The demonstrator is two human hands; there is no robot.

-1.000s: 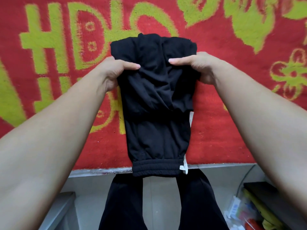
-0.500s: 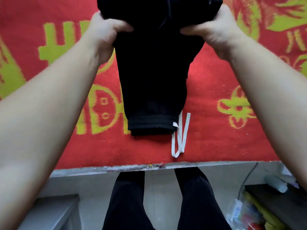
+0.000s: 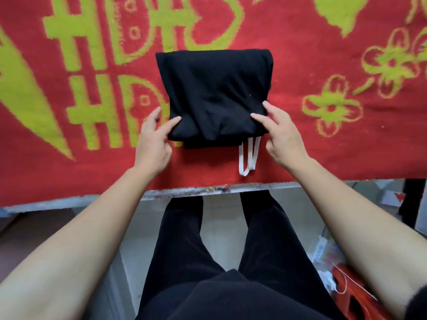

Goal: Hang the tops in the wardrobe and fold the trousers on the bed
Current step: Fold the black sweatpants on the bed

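Note:
Black trousers (image 3: 215,88) lie folded into a compact rectangle on the bed's red and green blanket (image 3: 300,54). A white drawstring (image 3: 248,155) hangs out from the near edge of the fold. My left hand (image 3: 153,137) sits at the near left corner, thumb tip touching the cloth, fingers straight. At the near right corner my right hand (image 3: 280,132) has its fingertips on the fold's edge, fingers relaxed. Neither hand grips the cloth.
The bed's pale front edge (image 3: 184,192) runs across the middle of the view. Below it stand my legs in black trousers (image 3: 184,239) on a light floor. Red plastic items and clutter (image 3: 351,289) lie on the floor at the lower right.
Both hands gripped the far end of the trousers and brought it toward me over the waistband. The fold now lies flat and both hands have let go.

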